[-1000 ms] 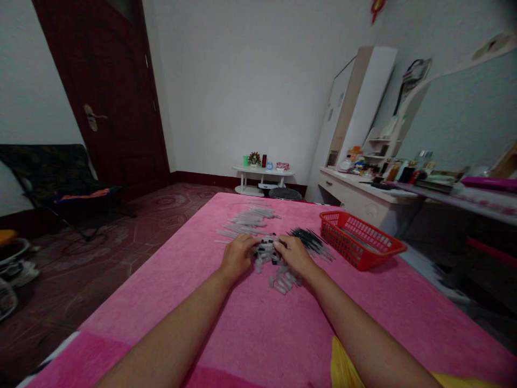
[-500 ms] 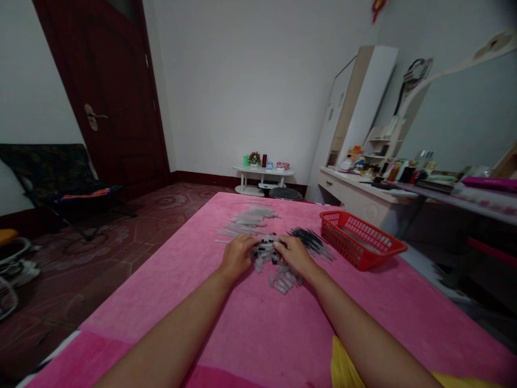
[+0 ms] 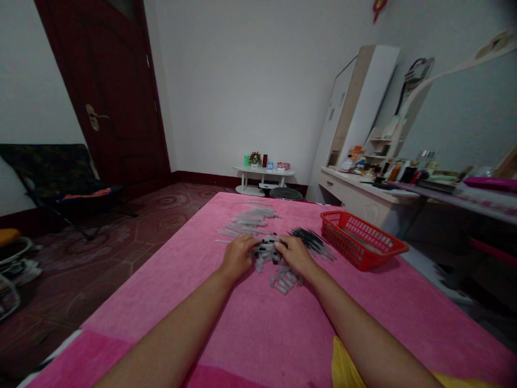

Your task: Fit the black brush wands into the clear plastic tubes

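My left hand (image 3: 237, 257) and my right hand (image 3: 298, 254) face each other at the two sides of a pile of small black and clear pieces (image 3: 265, 252), which look like pen caps and plugs. Both hands are closed, thumb and fingers bent in at the pile's edges; what they pinch is too small to make out. Beyond the left hand lie many clear pen barrels (image 3: 251, 217). Dark pen refills (image 3: 309, 240) are fanned out just past the right hand. Loose clear caps (image 3: 285, 282) lie below the right hand's fingers.
A red plastic basket (image 3: 343, 248) with some thin pieces inside stands right of the refills. Everything rests on a pink cloth (image 3: 169, 302). Further right is a dressing table (image 3: 355, 188) with bottles; at left, a folding chair (image 3: 52, 172) stands by the door.
Almost nothing differs. Both hands stay at the pile in the same pose, and the whole view has shifted very slightly.
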A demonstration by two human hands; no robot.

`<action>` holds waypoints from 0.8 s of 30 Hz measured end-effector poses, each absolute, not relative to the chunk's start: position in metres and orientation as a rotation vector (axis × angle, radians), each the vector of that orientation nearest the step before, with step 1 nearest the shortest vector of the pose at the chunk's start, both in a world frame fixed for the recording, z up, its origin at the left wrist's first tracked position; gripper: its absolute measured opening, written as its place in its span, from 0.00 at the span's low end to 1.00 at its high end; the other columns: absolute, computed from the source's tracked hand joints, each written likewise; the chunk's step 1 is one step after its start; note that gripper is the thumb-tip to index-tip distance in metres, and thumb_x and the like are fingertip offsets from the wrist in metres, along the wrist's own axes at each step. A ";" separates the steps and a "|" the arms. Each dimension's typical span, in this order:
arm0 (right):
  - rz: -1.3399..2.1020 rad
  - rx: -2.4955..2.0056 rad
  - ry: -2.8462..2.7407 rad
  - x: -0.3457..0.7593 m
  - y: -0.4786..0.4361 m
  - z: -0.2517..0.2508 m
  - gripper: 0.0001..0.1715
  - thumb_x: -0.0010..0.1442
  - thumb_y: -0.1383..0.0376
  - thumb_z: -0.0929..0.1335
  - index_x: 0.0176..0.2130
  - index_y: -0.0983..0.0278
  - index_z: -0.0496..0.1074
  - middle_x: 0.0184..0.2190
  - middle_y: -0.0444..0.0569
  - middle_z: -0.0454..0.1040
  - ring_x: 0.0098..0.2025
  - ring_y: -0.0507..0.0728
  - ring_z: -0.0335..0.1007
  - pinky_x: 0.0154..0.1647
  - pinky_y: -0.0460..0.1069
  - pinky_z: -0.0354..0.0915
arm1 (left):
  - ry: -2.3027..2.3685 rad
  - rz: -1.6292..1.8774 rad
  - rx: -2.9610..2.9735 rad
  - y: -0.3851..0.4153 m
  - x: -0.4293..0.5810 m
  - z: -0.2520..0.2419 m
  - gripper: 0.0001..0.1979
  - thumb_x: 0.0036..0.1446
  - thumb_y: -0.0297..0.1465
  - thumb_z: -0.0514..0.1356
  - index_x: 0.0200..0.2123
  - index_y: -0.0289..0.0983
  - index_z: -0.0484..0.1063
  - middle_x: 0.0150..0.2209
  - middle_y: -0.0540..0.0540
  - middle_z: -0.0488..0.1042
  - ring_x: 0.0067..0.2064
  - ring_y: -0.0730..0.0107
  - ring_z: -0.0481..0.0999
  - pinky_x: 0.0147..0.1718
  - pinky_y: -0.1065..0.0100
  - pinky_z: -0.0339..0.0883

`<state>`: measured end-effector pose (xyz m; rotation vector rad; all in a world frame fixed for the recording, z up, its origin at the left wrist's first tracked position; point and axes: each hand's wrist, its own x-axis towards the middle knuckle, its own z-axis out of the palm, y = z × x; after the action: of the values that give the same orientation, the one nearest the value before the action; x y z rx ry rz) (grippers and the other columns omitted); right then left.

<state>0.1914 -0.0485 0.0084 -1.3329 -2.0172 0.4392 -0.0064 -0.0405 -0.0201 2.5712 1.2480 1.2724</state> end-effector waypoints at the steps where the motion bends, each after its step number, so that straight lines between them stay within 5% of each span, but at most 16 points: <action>1: 0.440 -1.333 -2.017 0.191 -0.049 0.009 0.14 0.58 0.63 0.61 0.22 0.64 0.64 0.17 0.42 0.66 0.22 0.51 0.60 0.24 0.44 0.50 | 1.247 1.274 2.571 -0.040 -0.007 -0.020 0.13 0.55 0.23 0.55 0.41 0.39 0.75 0.37 0.45 0.74 0.41 0.65 0.71 0.39 0.67 0.64; 24: 0.490 -1.346 -2.009 0.191 -0.052 0.013 0.15 0.58 0.63 0.61 0.22 0.64 0.65 0.17 0.43 0.67 0.23 0.52 0.62 0.25 0.45 0.53 | 1.225 1.283 2.580 -0.042 -0.007 -0.018 0.14 0.55 0.22 0.54 0.42 0.40 0.75 0.37 0.45 0.74 0.41 0.65 0.71 0.39 0.67 0.65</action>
<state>0.1910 -0.0525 0.0134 -1.3463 -2.0089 0.4900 -0.0066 -0.0424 -0.0183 2.5800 1.2250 1.2827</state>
